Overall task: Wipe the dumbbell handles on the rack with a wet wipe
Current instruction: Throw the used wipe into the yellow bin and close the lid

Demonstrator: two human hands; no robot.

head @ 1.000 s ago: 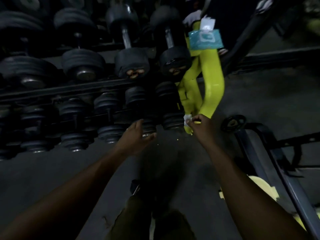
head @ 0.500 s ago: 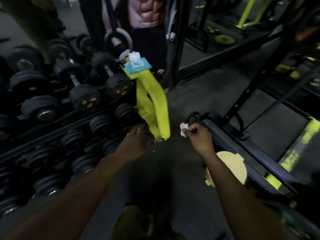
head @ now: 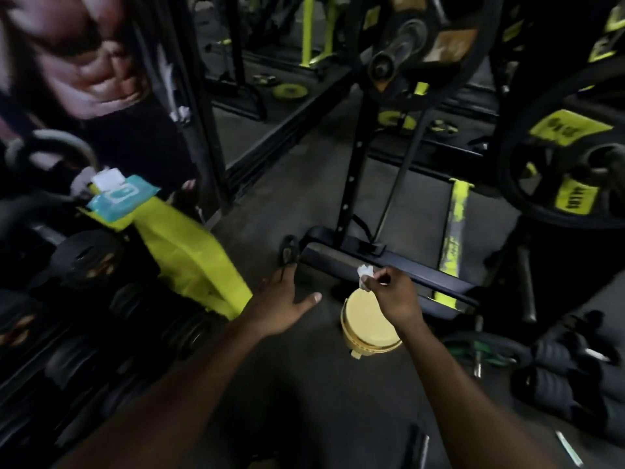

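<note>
wet wipe (head: 365, 277) pinched in right hand (head: 394, 294) fingers (head: 375, 278)

We see a dim gym with a dark grey floor (head: 318, 394). A black steel frame (head: 351, 184) rises at centre, its base bar (head: 385, 265) lying across the floor. Weight plates with yellow labels (head: 568, 170) hang at right. A round yellow lidded bucket (head: 365, 330) stands on the floor near the bar. A worn yellow stripe (head: 455, 225) marks the floor beyond it.
</note>
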